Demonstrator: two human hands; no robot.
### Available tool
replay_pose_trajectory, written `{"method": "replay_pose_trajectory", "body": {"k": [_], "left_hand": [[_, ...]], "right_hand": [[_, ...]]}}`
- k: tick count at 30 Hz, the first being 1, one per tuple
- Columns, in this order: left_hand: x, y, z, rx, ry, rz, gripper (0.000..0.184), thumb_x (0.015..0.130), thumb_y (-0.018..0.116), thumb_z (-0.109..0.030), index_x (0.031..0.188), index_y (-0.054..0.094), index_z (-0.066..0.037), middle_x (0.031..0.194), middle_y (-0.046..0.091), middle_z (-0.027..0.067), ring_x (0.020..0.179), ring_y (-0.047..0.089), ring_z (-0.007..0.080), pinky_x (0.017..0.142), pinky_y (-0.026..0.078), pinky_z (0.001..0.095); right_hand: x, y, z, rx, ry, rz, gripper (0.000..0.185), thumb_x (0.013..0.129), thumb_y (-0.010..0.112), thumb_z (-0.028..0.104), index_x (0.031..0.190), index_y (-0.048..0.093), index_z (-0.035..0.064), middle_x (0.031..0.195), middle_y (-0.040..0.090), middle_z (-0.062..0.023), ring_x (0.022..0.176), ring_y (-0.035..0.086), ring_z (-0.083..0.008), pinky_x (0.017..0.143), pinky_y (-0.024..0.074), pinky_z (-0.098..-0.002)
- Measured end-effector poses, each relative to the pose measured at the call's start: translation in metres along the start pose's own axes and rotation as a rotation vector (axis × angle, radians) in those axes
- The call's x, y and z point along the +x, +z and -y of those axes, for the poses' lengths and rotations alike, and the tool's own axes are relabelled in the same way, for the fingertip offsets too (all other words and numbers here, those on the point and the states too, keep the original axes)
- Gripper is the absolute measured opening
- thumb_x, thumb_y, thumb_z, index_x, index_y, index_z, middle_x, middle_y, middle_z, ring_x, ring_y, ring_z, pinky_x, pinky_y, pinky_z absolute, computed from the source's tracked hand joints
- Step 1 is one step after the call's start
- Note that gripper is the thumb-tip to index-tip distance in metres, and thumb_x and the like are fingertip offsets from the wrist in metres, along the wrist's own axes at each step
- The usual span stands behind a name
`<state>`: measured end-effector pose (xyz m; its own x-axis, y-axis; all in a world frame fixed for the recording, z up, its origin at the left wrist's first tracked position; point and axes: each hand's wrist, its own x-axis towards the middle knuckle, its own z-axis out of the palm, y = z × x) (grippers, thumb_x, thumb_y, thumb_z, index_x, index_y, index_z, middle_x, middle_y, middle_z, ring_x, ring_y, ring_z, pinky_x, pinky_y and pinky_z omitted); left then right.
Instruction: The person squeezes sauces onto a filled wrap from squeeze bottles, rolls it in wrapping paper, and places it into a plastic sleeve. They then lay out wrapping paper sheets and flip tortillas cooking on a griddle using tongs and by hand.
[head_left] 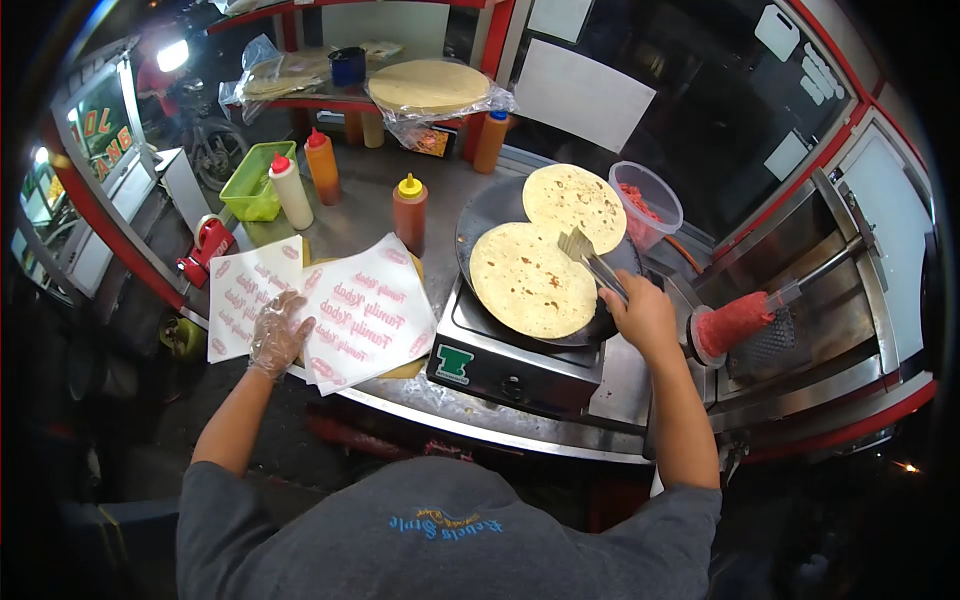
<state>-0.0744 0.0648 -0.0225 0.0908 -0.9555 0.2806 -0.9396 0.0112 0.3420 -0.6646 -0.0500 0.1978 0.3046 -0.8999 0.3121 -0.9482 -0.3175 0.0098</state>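
Observation:
My left hand (277, 335), in a clear plastic glove, lies with fingers apart over printed wrapping paper. One paper sheet (240, 300) is to its left, and another sheet (370, 315) lies to its right over a board. My bare right hand (642, 312) is closed around metal tongs (607, 277). The tongs' broad tips touch the area where two flatbreads meet. The nearer flatbread (530, 285) and the farther flatbread (575, 205) lie on a dark round griddle (478, 212), with brown spots on their tops.
Sauce bottles (409, 215) and a green basket (255, 180) stand behind the papers. Behind the griddle is a clear tub (660, 225) of red shreds. A vertical meat spit (735, 325) stands at the right. Stacked flatbreads (430, 85) sit on a raised shelf.

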Motion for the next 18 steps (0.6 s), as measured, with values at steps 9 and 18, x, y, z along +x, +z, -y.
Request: {"method": "replay_pose_trajectory", "body": {"k": [9,18], "left_hand": [[0.001,0.001,0.001,-0.023,-0.018,-0.032,0.048,0.096,0.073,-0.041,0.131,0.067,-0.009,0.142,0.064,0.0161,0.131,0.059,0.0388,0.114,0.045,0.0507],[0.001,0.005,0.007,0.002,0.026,-0.028,0.047,0.096,0.072,-0.041,0.131,0.068,-0.009,0.143,0.064,0.0158,0.133,0.058,0.0384,0.115,0.043,0.0508]], "right_hand": [[-0.039,-0.039,0.025,0.226,0.012,0.045,0.038,0.094,0.077,0.027,0.123,0.073,0.0034,0.095,0.072,-0.0212,0.089,0.071,-0.0421,0.078,0.0546,-0.0492],[0.009,0.011,-0.015,0.093,0.125,-0.184,0.044,0.097,0.074,0.033,0.126,0.071,0.0002,0.109,0.075,-0.0225,0.100,0.071,-0.0444,0.086,0.0568,-0.0491]]}}
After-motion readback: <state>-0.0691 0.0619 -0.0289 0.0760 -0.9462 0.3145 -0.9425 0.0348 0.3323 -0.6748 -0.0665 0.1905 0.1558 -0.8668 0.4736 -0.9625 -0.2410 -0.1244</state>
